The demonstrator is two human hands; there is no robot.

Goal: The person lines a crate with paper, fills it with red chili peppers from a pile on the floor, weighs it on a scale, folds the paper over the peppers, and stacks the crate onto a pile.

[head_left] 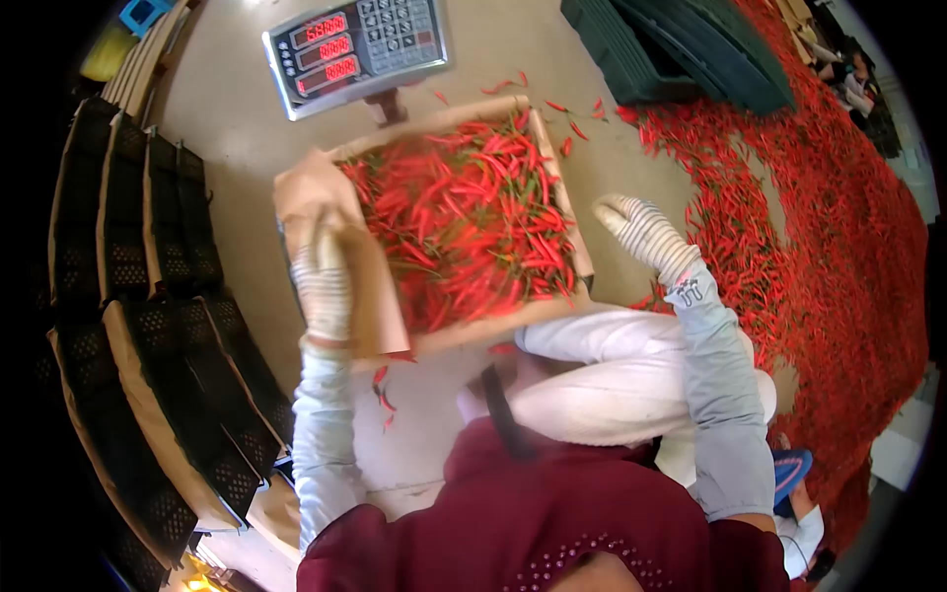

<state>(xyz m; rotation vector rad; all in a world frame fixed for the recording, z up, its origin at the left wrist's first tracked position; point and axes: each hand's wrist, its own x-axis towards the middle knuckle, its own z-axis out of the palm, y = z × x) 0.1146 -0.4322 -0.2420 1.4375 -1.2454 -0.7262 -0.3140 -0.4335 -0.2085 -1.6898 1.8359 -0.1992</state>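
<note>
A shallow box lined with brown paper (373,296) holds a heap of red chillies (473,212) with green stems, partly smeared by motion. My left hand (323,271), in a striped glove, is at the box's left side, its fingers closed on the paper liner's loose flap, which folds over that edge. Apart from the box, off its right side, is my right hand (639,232) in a matching glove. Its fingers are curled together and nothing shows in them. Just beyond the box stands a digital scale display (357,49) with lit red figures.
Black perforated crates (182,375), some paper-lined, stand in rows at left. A large spread of chillies (838,247) covers the floor at right, with dark green crates (641,59) at its far end. Another person in a blue hat (791,472) is at lower right.
</note>
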